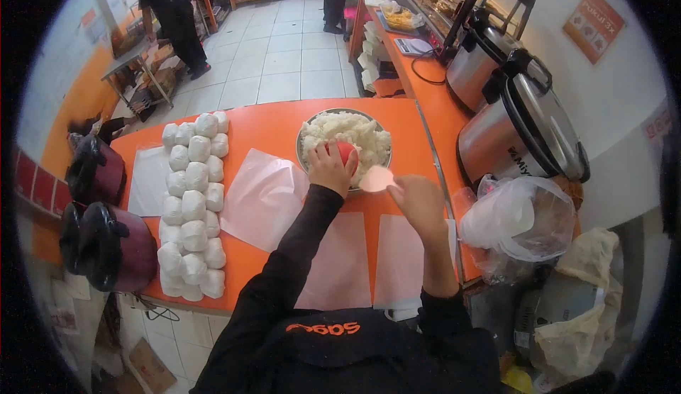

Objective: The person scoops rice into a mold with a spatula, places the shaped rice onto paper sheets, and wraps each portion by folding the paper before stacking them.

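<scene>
Bench (262, 119), plain orange. Rice (363, 130), white, at twelve o'clock; rounded cup (346, 153), red; paddle (376, 180), pale pink. Wrapped bundles (194, 205), white, nine o'clock.

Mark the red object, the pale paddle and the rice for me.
Red object (347, 152): head view, on its exposed rounded side.
Pale paddle (376, 179): head view, on the middle of its blade.
Rice (360, 130): head view, on the heap's visible surface.
</scene>
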Demonstrator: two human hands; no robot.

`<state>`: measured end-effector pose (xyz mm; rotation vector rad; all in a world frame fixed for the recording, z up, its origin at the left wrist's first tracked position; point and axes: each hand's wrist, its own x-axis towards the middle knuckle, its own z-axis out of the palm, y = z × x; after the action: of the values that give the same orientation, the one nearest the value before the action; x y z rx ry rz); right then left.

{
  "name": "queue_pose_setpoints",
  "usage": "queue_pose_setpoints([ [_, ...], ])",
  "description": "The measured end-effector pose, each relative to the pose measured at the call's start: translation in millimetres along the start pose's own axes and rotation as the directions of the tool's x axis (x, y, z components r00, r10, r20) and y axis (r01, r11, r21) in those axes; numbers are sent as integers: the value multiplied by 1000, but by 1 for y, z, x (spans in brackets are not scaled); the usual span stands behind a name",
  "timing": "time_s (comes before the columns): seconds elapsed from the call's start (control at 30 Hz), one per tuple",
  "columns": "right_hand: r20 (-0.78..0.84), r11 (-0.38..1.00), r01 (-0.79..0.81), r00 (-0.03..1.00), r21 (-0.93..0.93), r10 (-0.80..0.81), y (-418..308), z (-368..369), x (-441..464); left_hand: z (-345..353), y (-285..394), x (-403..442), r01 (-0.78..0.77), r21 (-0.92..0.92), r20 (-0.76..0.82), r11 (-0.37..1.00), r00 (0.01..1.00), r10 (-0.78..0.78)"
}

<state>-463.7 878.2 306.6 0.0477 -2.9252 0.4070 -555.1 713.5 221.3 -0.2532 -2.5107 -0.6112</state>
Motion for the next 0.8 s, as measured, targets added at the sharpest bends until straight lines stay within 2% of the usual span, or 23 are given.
queue_pose_setpoints([
  [0.07, 113, 1000, -25, 993, -7, 26, -12, 4, 2, -2, 1, 1, 13, -21, 13, 1000, 1000, -13],
  [0.17, 78, 996, -76, 994, 38, 73, -13, 28, 7, 1, -3, 3, -8, 7, 7, 1000, 1000, 8],
  [0.27, 11, 968, -188, 982, 167, 189, -21, 49, 0, -3, -4, 6, -36, 39, 42, 999, 999, 34],
  [0.37, -98, 942, -182, 971, 282, 217, -24, 75, -2, -7, -4, 7, -53, 26, 55, 998, 997, 52],
  [0.47, -244, 945, -42, 961, 325, 127, -20, 89, -4, 4, -4, 4, 6, -30, 7, 1000, 1000, -6],
  [0.57, -319, 966, 87, 948, 245, -5, -18, 93, -8, 9, -5, 2, 21, -3, 17, 1000, 1000, -21],
  [0.8, -319, 986, 166, 935, 18, -152, -32, 67, -5, 10, -5, -4, 94, -170, -29, 981, 995, -100],
])
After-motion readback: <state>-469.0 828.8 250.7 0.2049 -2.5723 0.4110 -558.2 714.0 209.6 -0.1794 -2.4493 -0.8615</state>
